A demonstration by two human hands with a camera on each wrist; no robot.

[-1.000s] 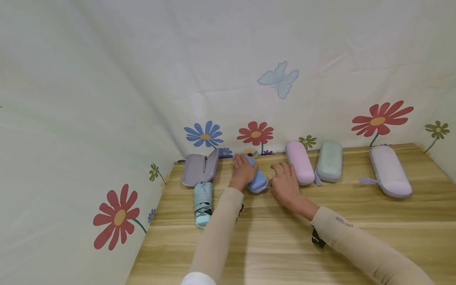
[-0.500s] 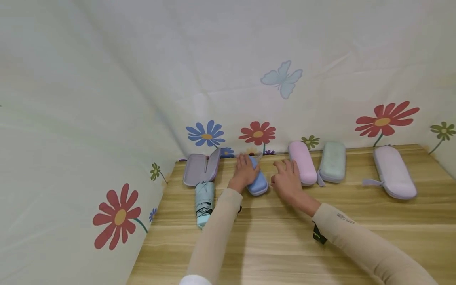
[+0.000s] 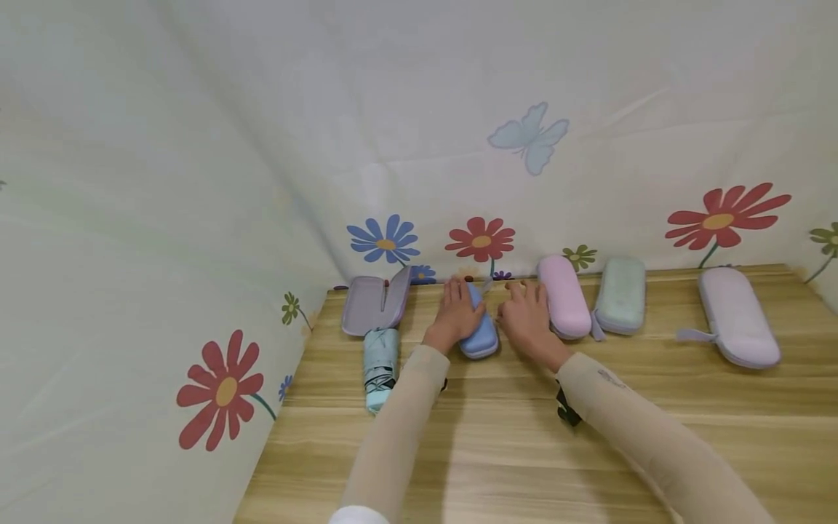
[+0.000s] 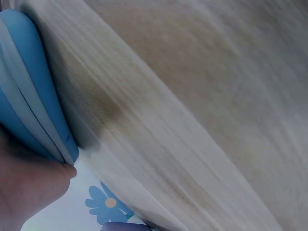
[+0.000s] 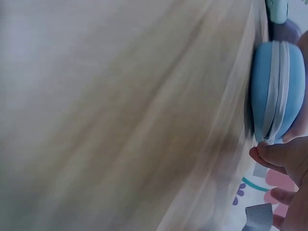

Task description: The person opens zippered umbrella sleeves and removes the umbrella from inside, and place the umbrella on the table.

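A blue zip-up glasses case (image 3: 482,342) lies near the back of the table. My left hand (image 3: 456,316) holds it from the left, thumb over its top; the left wrist view shows that thumb (image 4: 41,185) at the case's corner. Along the case's right side is my right hand (image 3: 524,316). In the right wrist view, thumb and forefinger of the right hand (image 5: 288,159) pinch at the end of the case's zip (image 5: 275,91); the zip pull itself is hidden by the fingertips. A grey strap (image 3: 487,284) sticks out behind the case.
Right of my hands lie pink (image 3: 564,298), green (image 3: 620,295) and pale lilac (image 3: 740,320) cases. On the left, an open grey-purple case (image 3: 366,306) lies behind a folded teal umbrella (image 3: 381,356). A flower-printed curtain (image 3: 419,167) stands along the table's back edge.
My right hand has slid from the blue case's front right corner back along its right side. The left hand keeps its hold. The head view has shifted slightly.
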